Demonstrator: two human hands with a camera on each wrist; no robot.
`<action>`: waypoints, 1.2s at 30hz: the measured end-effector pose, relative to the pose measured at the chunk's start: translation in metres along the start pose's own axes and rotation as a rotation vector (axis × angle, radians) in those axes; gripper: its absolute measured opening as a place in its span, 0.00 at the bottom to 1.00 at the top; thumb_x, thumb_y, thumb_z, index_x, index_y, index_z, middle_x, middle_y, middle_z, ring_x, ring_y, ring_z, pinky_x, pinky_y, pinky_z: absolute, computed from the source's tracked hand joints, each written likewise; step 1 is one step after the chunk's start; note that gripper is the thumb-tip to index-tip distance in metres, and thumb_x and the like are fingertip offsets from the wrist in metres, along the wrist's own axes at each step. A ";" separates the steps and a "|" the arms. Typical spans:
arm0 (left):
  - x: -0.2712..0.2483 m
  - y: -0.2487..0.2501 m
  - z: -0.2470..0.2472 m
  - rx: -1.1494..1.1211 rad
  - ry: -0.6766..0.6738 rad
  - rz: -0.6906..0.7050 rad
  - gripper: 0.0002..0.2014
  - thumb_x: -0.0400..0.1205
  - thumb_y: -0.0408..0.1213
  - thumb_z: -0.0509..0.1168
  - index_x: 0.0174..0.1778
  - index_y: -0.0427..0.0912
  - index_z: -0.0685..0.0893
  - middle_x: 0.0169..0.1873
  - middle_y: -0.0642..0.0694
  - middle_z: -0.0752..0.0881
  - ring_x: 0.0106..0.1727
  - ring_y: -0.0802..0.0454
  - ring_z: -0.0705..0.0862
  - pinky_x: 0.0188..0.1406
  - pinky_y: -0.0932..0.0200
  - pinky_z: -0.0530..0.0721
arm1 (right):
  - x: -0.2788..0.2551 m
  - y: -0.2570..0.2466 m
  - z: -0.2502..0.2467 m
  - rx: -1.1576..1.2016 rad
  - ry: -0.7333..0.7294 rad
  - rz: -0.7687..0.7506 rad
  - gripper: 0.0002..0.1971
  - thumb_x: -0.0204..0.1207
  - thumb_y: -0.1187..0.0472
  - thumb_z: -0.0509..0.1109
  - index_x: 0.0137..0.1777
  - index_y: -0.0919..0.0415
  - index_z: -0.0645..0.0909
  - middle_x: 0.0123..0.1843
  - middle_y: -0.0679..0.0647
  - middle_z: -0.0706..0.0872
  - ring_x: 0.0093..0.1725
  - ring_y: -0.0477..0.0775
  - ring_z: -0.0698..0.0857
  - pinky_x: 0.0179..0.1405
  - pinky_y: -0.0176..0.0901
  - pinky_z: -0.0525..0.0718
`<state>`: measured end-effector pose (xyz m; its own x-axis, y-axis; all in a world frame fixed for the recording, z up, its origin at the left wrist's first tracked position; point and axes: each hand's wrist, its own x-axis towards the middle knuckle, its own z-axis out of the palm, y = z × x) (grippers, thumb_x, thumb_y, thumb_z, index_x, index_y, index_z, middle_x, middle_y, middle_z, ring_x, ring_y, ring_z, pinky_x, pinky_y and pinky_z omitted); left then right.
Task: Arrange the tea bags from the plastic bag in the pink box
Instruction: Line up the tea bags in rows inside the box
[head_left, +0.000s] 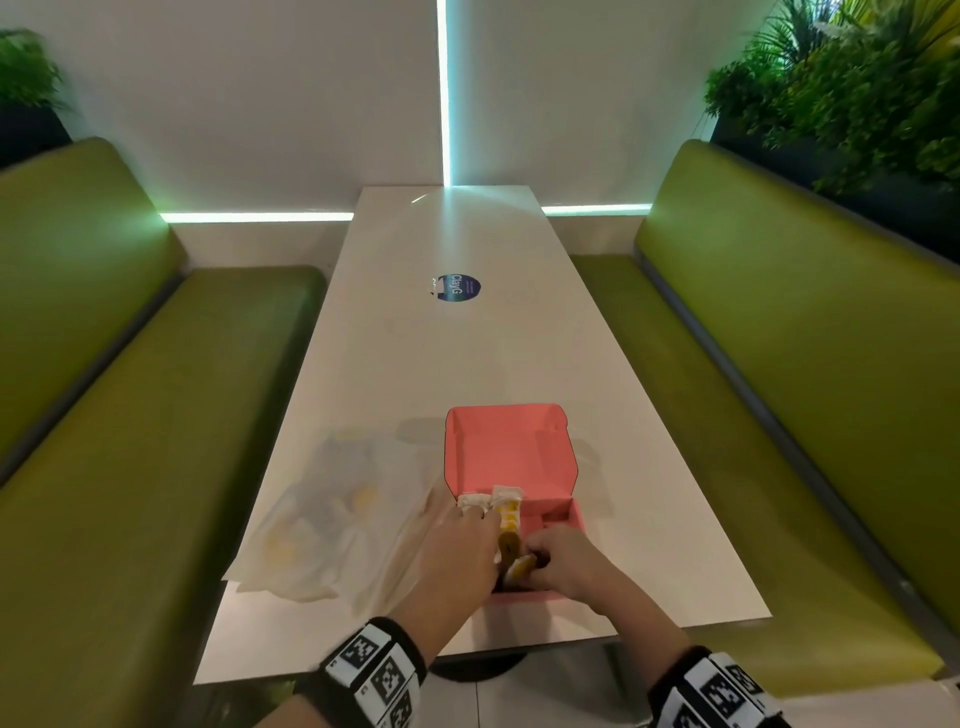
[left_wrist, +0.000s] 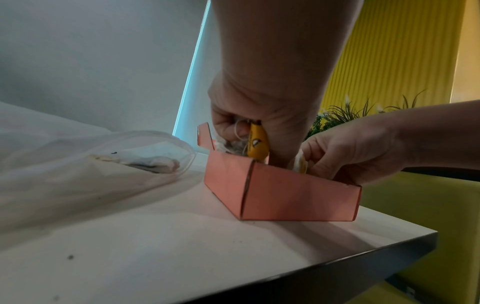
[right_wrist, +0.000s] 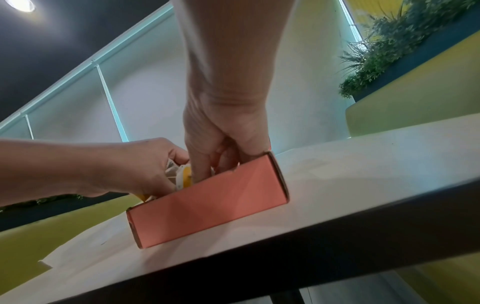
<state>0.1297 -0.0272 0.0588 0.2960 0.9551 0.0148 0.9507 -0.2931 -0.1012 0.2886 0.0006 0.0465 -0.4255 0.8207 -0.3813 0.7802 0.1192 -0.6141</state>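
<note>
The pink box (head_left: 558, 512) stands open near the table's front edge, its lid (head_left: 511, 452) leaning back. My left hand (head_left: 475, 519) is over the box's left side and grips a bunch of tea bags (head_left: 493, 501) with yellow tags (left_wrist: 256, 143). My right hand (head_left: 540, 564) reaches into the box beside it, fingers curled on a tea bag with a yellow tag (head_left: 521, 566). Its fingertips are hidden behind the box wall (right_wrist: 207, 199). The clear plastic bag (head_left: 332, 514) lies to the left of the box, with more tea bags (left_wrist: 153, 164) inside.
The white table (head_left: 467, 353) runs away from me, with a round blue sticker (head_left: 457, 287) at its middle. Green benches (head_left: 130, 415) flank both sides. The box sits close to the table's near edge (left_wrist: 363, 253).
</note>
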 end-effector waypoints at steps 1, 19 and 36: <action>0.000 0.000 -0.001 -0.006 -0.002 0.000 0.10 0.80 0.44 0.58 0.53 0.45 0.78 0.47 0.46 0.85 0.47 0.45 0.80 0.59 0.44 0.70 | 0.001 -0.002 0.000 0.003 -0.009 0.013 0.09 0.72 0.65 0.68 0.31 0.56 0.78 0.32 0.49 0.77 0.33 0.44 0.73 0.32 0.29 0.69; -0.037 -0.023 -0.001 -0.735 -0.074 -0.385 0.22 0.80 0.47 0.65 0.68 0.53 0.66 0.28 0.56 0.73 0.30 0.62 0.74 0.25 0.74 0.65 | 0.008 -0.002 0.011 0.074 0.174 0.181 0.24 0.61 0.54 0.81 0.46 0.56 0.68 0.37 0.47 0.76 0.36 0.45 0.74 0.37 0.38 0.76; -0.045 -0.015 0.001 -0.893 -0.102 -0.435 0.31 0.77 0.51 0.68 0.75 0.53 0.65 0.48 0.47 0.83 0.29 0.64 0.74 0.27 0.76 0.69 | 0.009 -0.015 0.018 0.057 0.165 0.214 0.14 0.70 0.56 0.69 0.50 0.57 0.67 0.44 0.53 0.80 0.44 0.52 0.80 0.48 0.47 0.82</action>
<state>0.1015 -0.0661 0.0587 -0.0643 0.9740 -0.2171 0.7076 0.1979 0.6784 0.2649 -0.0034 0.0399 -0.1702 0.9042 -0.3918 0.8153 -0.0941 -0.5713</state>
